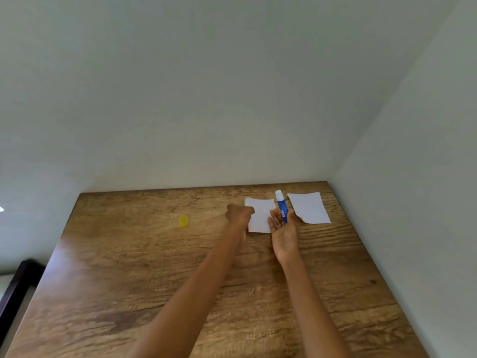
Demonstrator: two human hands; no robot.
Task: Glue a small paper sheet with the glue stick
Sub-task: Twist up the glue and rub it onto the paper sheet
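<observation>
- The glue stick (pixel 281 205) lies in the upturned right hand (pixel 284 232), long axis running away from the person, white end toward the wall; fingers loosely curled around it.
- The left hand (pixel 238 214) presses the small paper sheet (pixel 262 215) onto the tabletop (pixel 154 267), fingers bent.
- A second sheet (pixel 309 208) lies right of the stick.
- A yellow cap (pixel 183 220) sits well left.
</observation>
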